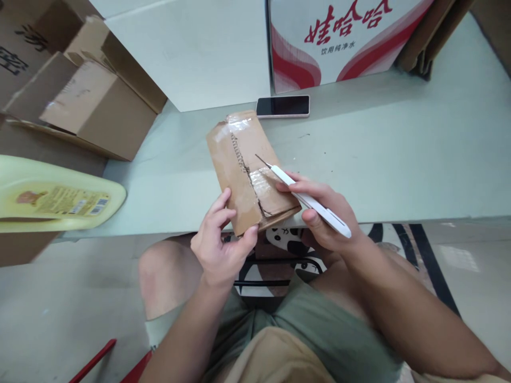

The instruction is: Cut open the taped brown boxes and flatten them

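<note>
A flat piece of brown cardboard (233, 175), with clear tape and a dark ragged line down its middle, lies on the table near the front edge. My left hand (223, 239) grips its lower left corner between thumb and fingers. In my right hand (331, 213) is a white utility knife (307, 199), its thin blade pointing up and left over the cardboard's right half. From this view I cannot tell whether the blade touches the surface. The right fingertips are close to the cardboard's right edge.
A smartphone (283, 106) lies just beyond the cardboard. Behind stand a white box (199, 48) and a red-and-white carton (339, 58). Open cardboard boxes (107, 106) and a pale yellow bottle (59, 194) are at left. Folded cardboard (431, 37) leans at back right. The table's edge (419, 221) runs before my knees.
</note>
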The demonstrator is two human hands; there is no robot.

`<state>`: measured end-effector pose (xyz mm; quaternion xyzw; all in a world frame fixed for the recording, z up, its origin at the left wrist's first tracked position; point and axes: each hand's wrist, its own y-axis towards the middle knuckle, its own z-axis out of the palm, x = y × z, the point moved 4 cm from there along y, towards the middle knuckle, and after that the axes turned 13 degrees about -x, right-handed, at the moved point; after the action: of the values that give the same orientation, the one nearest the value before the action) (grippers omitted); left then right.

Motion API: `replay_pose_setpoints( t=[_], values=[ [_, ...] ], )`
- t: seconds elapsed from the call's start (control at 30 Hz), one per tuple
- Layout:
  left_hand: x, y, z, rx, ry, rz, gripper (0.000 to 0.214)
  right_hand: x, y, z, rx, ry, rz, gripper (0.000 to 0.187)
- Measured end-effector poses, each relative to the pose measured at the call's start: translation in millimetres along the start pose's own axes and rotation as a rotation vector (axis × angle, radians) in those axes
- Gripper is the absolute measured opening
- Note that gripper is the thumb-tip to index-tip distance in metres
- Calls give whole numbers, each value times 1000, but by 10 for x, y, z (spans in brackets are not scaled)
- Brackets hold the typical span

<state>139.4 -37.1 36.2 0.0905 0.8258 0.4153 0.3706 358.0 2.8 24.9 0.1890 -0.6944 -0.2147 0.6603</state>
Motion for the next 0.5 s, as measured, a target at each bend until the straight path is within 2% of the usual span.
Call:
replay_pose_setpoints(
  t=[0.27, 0.43, 0.5],
  values=[
    [3, 30, 37, -1, 13, 65, 32, 28, 6, 3, 17, 8, -41, 36],
    [21, 48, 30, 47, -59, 169, 37, 34, 7, -14, 11, -35, -64, 35],
    [101, 102, 16, 79, -113, 114, 40, 36, 14, -17, 13, -49, -73, 33]
  ],
)
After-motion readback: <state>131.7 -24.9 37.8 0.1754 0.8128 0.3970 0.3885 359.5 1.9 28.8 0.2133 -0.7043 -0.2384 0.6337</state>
